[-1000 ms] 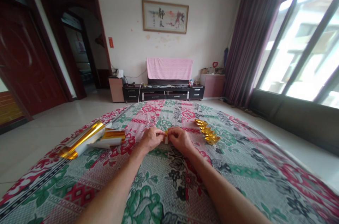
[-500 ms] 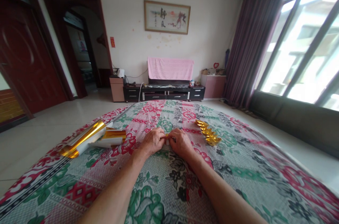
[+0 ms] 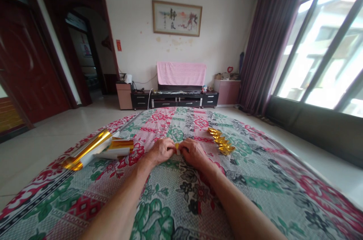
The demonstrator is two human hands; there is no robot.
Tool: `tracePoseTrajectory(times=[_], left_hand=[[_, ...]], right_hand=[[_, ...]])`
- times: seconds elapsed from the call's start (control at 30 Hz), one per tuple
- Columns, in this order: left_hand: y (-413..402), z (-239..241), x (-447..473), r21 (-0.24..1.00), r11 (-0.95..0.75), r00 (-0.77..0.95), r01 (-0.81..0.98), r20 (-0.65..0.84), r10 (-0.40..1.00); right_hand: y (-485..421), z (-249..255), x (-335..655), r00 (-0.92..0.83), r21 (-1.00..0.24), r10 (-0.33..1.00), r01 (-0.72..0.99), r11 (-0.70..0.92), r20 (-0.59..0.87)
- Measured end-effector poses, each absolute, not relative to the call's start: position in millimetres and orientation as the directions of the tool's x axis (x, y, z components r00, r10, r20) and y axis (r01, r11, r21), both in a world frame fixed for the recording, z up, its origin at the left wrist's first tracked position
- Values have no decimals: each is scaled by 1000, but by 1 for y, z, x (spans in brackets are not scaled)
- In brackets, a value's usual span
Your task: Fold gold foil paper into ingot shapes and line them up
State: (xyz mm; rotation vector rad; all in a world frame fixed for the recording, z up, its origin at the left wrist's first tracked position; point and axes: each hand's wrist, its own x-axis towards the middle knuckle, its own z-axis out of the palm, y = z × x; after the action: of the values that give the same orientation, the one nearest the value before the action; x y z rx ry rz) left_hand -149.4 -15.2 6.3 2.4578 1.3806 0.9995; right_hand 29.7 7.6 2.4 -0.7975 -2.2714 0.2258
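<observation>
Between my two hands, near the middle of the flowered cloth (image 3: 159, 191), is a small piece of gold foil paper (image 3: 177, 146), mostly covered by my fingers. My left hand (image 3: 162, 150) pinches its left end and my right hand (image 3: 193, 152) pinches the right end. A strip of its gold face shows in the gap between my fingertips. To the right of my right hand, folded gold paper ingots (image 3: 222, 142) stand in an overlapping row. Curled sheets of gold foil paper (image 3: 98, 148) with white backs lie to the left of my left hand.
The cloth covers a broad surface with a rounded far edge. Beyond it stand a low black cabinet (image 3: 176, 100) and a screen under a pink towel (image 3: 181, 73). A window (image 3: 329, 51) with a purple curtain (image 3: 272, 43) is on the right, a dark red door (image 3: 31, 51) on the left.
My fingertips have moved slightly apart, so more of the gold paper shows between them. The view has shifted a little; the ingots and curled sheets lie as before.
</observation>
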Motion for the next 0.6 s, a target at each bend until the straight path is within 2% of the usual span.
tracePoseTrajectory(times=[0.2,0.43,0.6], left_hand=[[-21,10,-152,469,-568,378,676,440,814],[-22,7,-149,392,-601,401,696,481,779],[-17,0,-147,354,-565,350,746,514,783]], right_hand=[[9,4,38,-630,-406,548,371,835,550],[8,8,39,-635,-417,552,367,832,541],[7,8,41,-633,-427,563,374,824,532]])
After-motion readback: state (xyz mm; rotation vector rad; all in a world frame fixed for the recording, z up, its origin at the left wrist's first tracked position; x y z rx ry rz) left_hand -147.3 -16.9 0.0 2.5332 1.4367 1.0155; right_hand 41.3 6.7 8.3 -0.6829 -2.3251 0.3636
